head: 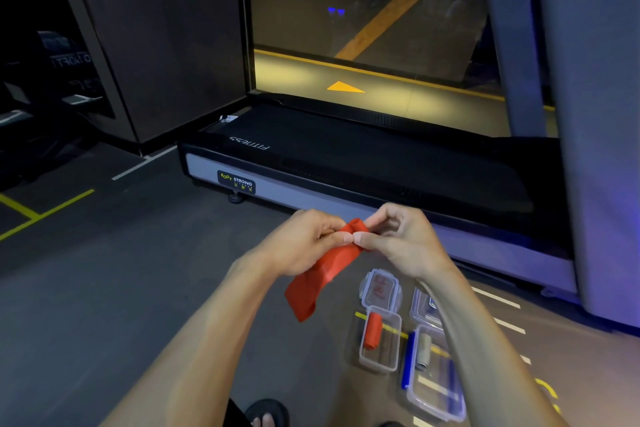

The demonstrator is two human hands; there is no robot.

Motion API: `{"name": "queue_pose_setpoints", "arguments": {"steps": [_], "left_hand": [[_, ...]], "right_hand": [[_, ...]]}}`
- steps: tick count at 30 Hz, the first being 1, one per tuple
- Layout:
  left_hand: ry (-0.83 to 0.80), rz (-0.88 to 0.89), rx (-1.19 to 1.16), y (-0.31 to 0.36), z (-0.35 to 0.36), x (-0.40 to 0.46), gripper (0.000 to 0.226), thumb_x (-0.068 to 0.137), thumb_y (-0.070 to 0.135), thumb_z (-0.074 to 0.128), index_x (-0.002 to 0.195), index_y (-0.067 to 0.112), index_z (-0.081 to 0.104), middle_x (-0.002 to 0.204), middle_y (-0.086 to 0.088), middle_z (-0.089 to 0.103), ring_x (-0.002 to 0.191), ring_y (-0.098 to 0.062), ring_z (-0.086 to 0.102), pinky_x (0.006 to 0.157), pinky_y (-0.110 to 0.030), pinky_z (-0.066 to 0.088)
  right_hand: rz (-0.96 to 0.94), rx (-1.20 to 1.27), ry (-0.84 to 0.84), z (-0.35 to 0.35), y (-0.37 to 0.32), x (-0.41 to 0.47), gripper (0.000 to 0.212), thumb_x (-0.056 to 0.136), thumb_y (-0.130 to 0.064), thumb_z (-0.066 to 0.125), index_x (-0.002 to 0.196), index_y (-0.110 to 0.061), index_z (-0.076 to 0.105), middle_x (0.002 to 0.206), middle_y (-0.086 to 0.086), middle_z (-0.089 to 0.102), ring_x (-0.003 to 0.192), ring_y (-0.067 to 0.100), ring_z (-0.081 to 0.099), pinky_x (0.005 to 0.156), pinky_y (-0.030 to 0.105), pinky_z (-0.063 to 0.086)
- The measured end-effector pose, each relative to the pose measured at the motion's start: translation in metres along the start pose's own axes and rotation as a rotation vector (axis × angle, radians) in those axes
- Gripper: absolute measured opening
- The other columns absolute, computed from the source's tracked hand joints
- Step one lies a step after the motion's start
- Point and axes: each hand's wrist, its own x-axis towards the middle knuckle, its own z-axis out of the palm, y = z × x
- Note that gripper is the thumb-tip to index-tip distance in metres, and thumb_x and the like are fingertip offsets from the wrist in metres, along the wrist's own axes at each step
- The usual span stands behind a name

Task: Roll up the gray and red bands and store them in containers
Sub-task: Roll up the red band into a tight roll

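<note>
A: What sits nearest the viewer?

B: A toe in a black sandal (267, 413) at the bottom edge; just beyond it, on the dark grey gym floor (104, 288), two clear plastic boxes stand side by side; the smaller clear rectangular container (380, 340), on the left, holds a rolled red band (373, 330) lying along its left side; its clear hinged lid (381, 289) lies open behind it.

A: And the other box?

B: The larger clear container with blue clips (434, 381) holds a rolled grey band (424, 351) near its far left corner; the right forearm crosses over part of it, so I cannot tell what else is inside.

A: Where are the hands?

B: Raised above the floor, in front of the boxes; the left hand (304, 241) and the right hand (398, 236) meet thumb to thumb, each pinching the top end of a long flat red fabric band (320, 272); fingers curled and clamped on the cloth; the loose tail hangs down to the left, off the floor.

A: Farther back?

B: A black treadmill deck with a grey side rail (346, 163); behind it, a glass pane (363, 21) showing yellow lines.
</note>
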Motion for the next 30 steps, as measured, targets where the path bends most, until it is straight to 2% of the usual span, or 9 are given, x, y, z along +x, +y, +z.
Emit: {"name": "queue_pose_setpoints", "arguments": {"steps": [5,8,10,13,16,20,24,28,30], "left_hand": [[-0.045,-0.003,-0.056,0.004,-0.001,-0.003,0.029,0.102,0.03,0.06,0.074,0.026,0.059,0.058,0.019,0.05,0.055,0.002,0.041,0.057,-0.017,0.035],[-0.077,0.0,-0.126,0.002,-0.001,-0.003,0.029,0.104,0.027,0.056,0.082,0.008,0.059,0.066,0.011,0.046,0.06,-0.005,0.039,0.06,-0.029,0.035],[-0.093,-0.001,-0.147,0.001,0.0,-0.004,0.031,0.105,0.027,0.053,0.085,0.004,0.059,0.07,0.006,0.046,0.064,-0.008,0.04,0.061,-0.034,0.035],[-0.099,-0.002,-0.132,0.001,-0.001,-0.004,0.034,0.106,0.029,0.051,0.086,0.003,0.059,0.07,0.003,0.046,0.064,-0.011,0.04,0.062,-0.034,0.035],[-0.109,-0.002,-0.124,0.003,-0.001,-0.005,0.036,0.106,0.032,0.05,0.088,0.003,0.062,0.072,-0.001,0.051,0.065,-0.011,0.042,0.061,-0.037,0.037],[-0.11,-0.049,-0.172,0.005,-0.002,-0.006,0.033,0.108,0.029,0.048,0.091,0.006,0.065,0.081,-0.002,0.074,0.062,-0.015,0.063,0.061,-0.036,0.052],[-0.066,-0.078,-0.22,0.008,-0.002,-0.007,0.032,0.108,0.026,0.047,0.092,0.006,0.065,0.083,-0.006,0.077,0.068,-0.035,0.073,0.061,-0.034,0.058],[-0.008,-0.068,-0.151,0.003,-0.005,-0.006,0.028,0.107,0.024,0.048,0.09,0.009,0.065,0.08,-0.002,0.077,0.066,-0.03,0.073,0.059,-0.028,0.056],[-0.012,-0.071,-0.133,0.003,-0.004,-0.007,0.027,0.107,0.024,0.05,0.087,0.012,0.065,0.075,0.004,0.075,0.063,-0.021,0.071,0.059,-0.025,0.054]], "right_hand": [[0.01,0.01,-0.03,-0.002,0.001,0.002,0.025,0.075,-0.003,0.088,0.087,-0.009,0.067,0.082,0.009,0.074,0.07,0.015,0.071,0.068,0.029,0.056],[-0.004,-0.001,-0.071,-0.002,0.001,0.001,0.029,0.077,-0.005,0.088,0.097,-0.018,0.072,0.086,0.006,0.073,0.071,0.013,0.07,0.074,0.03,0.059],[-0.027,-0.037,-0.074,-0.002,0.001,0.001,0.025,0.077,-0.008,0.089,0.095,-0.022,0.076,0.09,0.008,0.076,0.079,0.021,0.074,0.081,0.036,0.062],[-0.034,-0.048,-0.084,-0.002,-0.001,-0.001,0.02,0.074,-0.011,0.091,0.087,-0.015,0.077,0.086,0.008,0.077,0.082,0.026,0.075,0.08,0.037,0.063],[-0.017,-0.064,-0.092,0.0,-0.003,-0.004,0.026,0.07,-0.013,0.094,0.086,-0.01,0.073,0.083,0.01,0.076,0.071,0.018,0.071,0.074,0.035,0.062],[-0.005,-0.092,-0.09,0.004,-0.004,-0.006,0.033,0.067,-0.02,0.096,0.088,-0.012,0.072,0.082,0.008,0.075,0.068,0.012,0.066,0.073,0.035,0.059],[-0.072,-0.135,-0.136,0.01,-0.006,-0.008,0.018,0.081,-0.029,0.087,0.095,-0.024,0.076,0.078,0.004,0.075,0.066,0.006,0.057,0.071,0.03,0.053],[-0.066,-0.077,-0.134,0.013,-0.008,-0.009,0.013,0.1,-0.021,0.066,0.104,-0.023,0.077,0.09,0.011,0.076,0.076,0.019,0.065,0.082,0.038,0.057],[-0.031,-0.114,-0.128,0.015,-0.006,-0.008,0.014,0.1,-0.016,0.065,0.101,-0.022,0.076,0.083,0.009,0.075,0.07,0.021,0.062,0.081,0.043,0.058]]}}
